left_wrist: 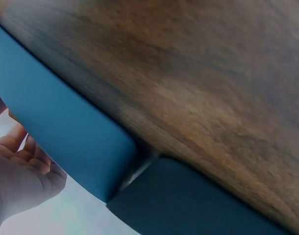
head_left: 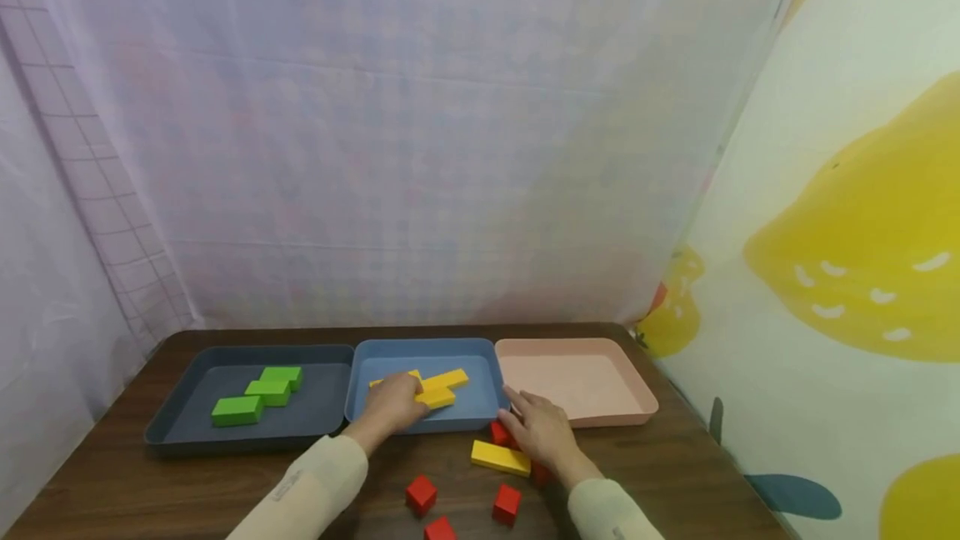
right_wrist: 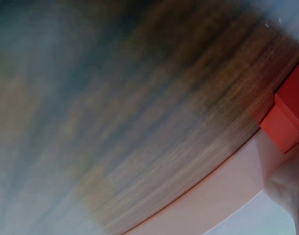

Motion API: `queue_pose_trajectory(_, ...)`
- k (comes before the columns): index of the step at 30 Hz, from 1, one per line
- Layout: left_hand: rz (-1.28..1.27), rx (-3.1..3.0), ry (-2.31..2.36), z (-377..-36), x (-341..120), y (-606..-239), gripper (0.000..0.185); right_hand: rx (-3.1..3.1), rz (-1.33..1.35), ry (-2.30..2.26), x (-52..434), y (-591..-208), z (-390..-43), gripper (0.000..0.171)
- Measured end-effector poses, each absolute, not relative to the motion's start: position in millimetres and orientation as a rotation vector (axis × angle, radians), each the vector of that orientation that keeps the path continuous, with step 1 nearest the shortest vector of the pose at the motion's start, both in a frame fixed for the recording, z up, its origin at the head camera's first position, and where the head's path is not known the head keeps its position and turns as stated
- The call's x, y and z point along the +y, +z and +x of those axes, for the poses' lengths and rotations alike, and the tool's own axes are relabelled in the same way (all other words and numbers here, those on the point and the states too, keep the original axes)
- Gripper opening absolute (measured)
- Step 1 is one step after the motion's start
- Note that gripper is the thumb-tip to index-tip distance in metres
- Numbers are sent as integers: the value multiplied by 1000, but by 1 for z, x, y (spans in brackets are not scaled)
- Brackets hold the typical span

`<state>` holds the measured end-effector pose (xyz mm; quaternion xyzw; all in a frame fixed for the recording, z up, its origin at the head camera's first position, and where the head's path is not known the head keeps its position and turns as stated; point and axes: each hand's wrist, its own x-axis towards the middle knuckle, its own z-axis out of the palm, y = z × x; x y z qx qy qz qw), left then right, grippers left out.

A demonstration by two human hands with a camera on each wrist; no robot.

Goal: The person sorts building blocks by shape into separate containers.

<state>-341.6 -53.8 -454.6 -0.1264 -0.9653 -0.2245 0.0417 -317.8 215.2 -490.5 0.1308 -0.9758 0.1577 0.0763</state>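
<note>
Nearest the camera, bottom of head view: pale sleeves (head_left: 315, 482), plus a red cube (head_left: 440, 529) cut off by the frame edge. Just past that, on the dark wood table (head_left: 165, 498): two more red cubes (head_left: 421, 495), apart from each other.

Left hand (head_left: 395, 404): over the blue tray (head_left: 465, 422), fingers curled, thumb and fingertips narrow about one end of a yellow block (head_left: 437, 398). Tightness of grip: can't tell, mostly hidden by the hand. In the same tray, further back: two other yellow pieces (head_left: 447, 379).

Right hand (head_left: 542, 430): low over the table, front of the blue/pink junction, fingers fairly straight, not closed. Under and beside it: partly hidden red pieces (head_left: 501, 433). Contact there: can't tell. Just beside: a loose yellow bar (head_left: 500, 458) lying flat on the table.

Further out: pink tray (head_left: 615, 420) at right, dark tray (head_left: 247, 446) at left with three green blocks (head_left: 237, 412).

Handling, judged by eye: probably light, stiff, hard-faced, not fragile. Maybe a bit slick on the painted faces. Best pinched across the long sides near mid-length; end grip likely to swing or tip. For cubes: opposite faces, square on.
</note>
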Motion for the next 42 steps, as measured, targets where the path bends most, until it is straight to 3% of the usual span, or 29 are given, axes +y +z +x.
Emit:
queue_pose_trajectory(22, -226, -2972, -606, -355, -53, -454, 28, -2962, 355, 496, 214, -492, -318, 57)
queue_pose_trajectory(30, -326, -2901, -646, -350, -49, -452, 39, -2973, 337, 490, 214, -491, -319, 58)
queue_pose_trajectory(42, -669, -2740, -803, -324, -34, -446, 36, -2982, 320, 486, 214, -490, -318, 57)
